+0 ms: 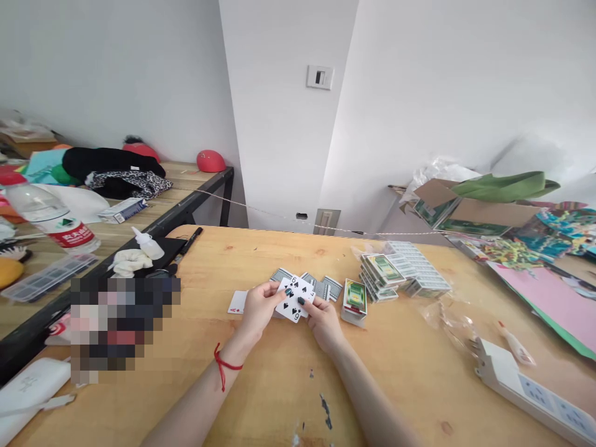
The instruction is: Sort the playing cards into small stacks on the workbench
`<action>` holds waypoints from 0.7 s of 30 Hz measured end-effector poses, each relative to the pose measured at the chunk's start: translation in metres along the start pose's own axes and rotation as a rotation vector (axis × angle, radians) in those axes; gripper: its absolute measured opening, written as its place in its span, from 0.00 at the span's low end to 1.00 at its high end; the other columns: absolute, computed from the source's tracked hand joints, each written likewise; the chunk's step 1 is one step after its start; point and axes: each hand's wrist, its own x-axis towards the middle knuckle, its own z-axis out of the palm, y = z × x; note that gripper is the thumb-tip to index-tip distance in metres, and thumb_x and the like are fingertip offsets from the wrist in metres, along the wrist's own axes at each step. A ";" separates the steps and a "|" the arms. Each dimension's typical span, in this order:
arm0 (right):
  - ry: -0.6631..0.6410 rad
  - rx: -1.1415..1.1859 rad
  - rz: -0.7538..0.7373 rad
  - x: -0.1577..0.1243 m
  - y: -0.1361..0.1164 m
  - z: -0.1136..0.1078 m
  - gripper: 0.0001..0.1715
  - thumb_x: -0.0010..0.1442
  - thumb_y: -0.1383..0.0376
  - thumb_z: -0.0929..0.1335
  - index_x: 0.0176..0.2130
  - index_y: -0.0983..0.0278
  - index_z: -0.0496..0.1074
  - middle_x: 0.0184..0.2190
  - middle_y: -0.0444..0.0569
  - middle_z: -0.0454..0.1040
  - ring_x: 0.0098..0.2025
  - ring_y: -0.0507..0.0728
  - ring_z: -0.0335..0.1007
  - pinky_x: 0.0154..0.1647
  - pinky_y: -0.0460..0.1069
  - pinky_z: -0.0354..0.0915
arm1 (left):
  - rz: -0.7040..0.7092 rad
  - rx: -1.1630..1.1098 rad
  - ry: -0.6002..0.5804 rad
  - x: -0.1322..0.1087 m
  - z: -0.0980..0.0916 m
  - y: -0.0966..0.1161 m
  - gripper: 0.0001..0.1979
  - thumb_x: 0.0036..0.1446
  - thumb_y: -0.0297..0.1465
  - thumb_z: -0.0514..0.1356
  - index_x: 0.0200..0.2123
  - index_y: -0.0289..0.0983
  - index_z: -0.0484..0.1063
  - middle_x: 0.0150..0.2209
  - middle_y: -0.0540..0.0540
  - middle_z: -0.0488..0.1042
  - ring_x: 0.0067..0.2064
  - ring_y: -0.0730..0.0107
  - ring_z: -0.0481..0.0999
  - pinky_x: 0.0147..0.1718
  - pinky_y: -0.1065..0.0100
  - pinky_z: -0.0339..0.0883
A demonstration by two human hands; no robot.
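Observation:
Both my hands meet over the middle of the wooden table (261, 397). My left hand (259, 305) and my right hand (322, 321) pinch a small fan of face-up playing cards (295, 299), spades showing on top. A red string circles my left wrist. An ace (238, 302) lies face up on the table just left of my left hand. Several face-down cards (328, 287) lie spread just behind my hands. A boxed deck (354, 300) stands right of my right hand.
Stacks of boxed decks (400, 268) and crumpled clear wrap (451, 315) lie to the right. A white power strip (526, 385) is at the near right. A glue bottle (148, 243), marker (190, 241) and water bottle (49, 218) are at the left; cartons and coloured paper lie far right.

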 end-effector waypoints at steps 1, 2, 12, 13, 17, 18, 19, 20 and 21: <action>0.009 0.003 -0.002 0.000 0.000 0.000 0.12 0.44 0.62 0.72 0.30 0.66 0.75 0.31 0.51 0.77 0.32 0.57 0.72 0.36 0.51 0.65 | -0.022 -0.024 0.005 0.000 0.001 -0.001 0.12 0.41 0.28 0.61 0.33 0.32 0.73 0.31 0.43 0.77 0.29 0.68 0.75 0.25 0.72 0.67; 0.022 0.004 -0.004 0.001 0.000 -0.001 0.12 0.43 0.62 0.73 0.29 0.66 0.75 0.30 0.51 0.77 0.32 0.57 0.72 0.35 0.51 0.65 | -0.042 -0.044 0.007 0.000 0.001 -0.001 0.12 0.41 0.28 0.62 0.33 0.32 0.73 0.30 0.43 0.77 0.28 0.68 0.75 0.24 0.71 0.67; 0.115 -0.031 -0.035 0.002 0.003 -0.004 0.16 0.43 0.59 0.72 0.32 0.66 0.75 0.31 0.51 0.77 0.31 0.58 0.71 0.31 0.51 0.65 | -0.073 -0.105 -0.026 0.002 0.002 -0.007 0.16 0.39 0.31 0.65 0.35 0.31 0.73 0.33 0.40 0.77 0.32 0.64 0.76 0.29 0.68 0.69; 0.114 -0.028 -0.040 0.002 0.004 -0.005 0.16 0.43 0.59 0.72 0.32 0.66 0.75 0.31 0.51 0.77 0.31 0.58 0.71 0.31 0.51 0.65 | -0.074 -0.107 -0.021 0.002 0.002 -0.008 0.16 0.39 0.31 0.65 0.35 0.31 0.73 0.33 0.40 0.77 0.32 0.64 0.75 0.28 0.68 0.69; 0.132 -0.043 -0.046 0.002 0.004 -0.005 0.18 0.44 0.58 0.72 0.34 0.65 0.75 0.31 0.51 0.77 0.32 0.58 0.71 0.30 0.51 0.64 | -0.084 -0.127 -0.010 0.000 0.005 -0.009 0.17 0.39 0.31 0.65 0.36 0.31 0.73 0.33 0.40 0.76 0.31 0.65 0.75 0.27 0.68 0.69; 0.137 -0.050 -0.045 0.002 0.004 -0.004 0.18 0.43 0.57 0.72 0.34 0.65 0.75 0.31 0.51 0.77 0.32 0.59 0.71 0.30 0.51 0.64 | -0.084 -0.135 -0.009 -0.001 0.005 -0.009 0.17 0.39 0.31 0.65 0.36 0.32 0.73 0.33 0.40 0.76 0.31 0.65 0.75 0.27 0.68 0.69; 0.140 -0.057 -0.045 0.002 0.003 -0.004 0.19 0.43 0.57 0.72 0.35 0.65 0.75 0.30 0.52 0.77 0.32 0.59 0.71 0.30 0.51 0.64 | -0.082 -0.144 -0.009 -0.001 0.006 -0.009 0.17 0.39 0.31 0.65 0.36 0.32 0.73 0.33 0.41 0.76 0.31 0.65 0.75 0.28 0.68 0.69; 0.141 -0.063 -0.045 0.002 0.003 -0.004 0.19 0.43 0.57 0.72 0.35 0.65 0.74 0.30 0.52 0.77 0.33 0.59 0.71 0.30 0.51 0.64 | -0.080 -0.152 -0.009 -0.001 0.006 -0.009 0.17 0.39 0.31 0.65 0.36 0.32 0.73 0.33 0.41 0.76 0.31 0.65 0.75 0.28 0.69 0.69; 0.141 -0.068 -0.045 0.002 0.002 -0.003 0.19 0.43 0.56 0.71 0.35 0.66 0.74 0.30 0.52 0.77 0.33 0.59 0.71 0.30 0.51 0.64 | -0.078 -0.159 -0.009 -0.002 0.006 -0.009 0.17 0.39 0.31 0.65 0.35 0.32 0.73 0.33 0.41 0.77 0.31 0.66 0.75 0.28 0.69 0.69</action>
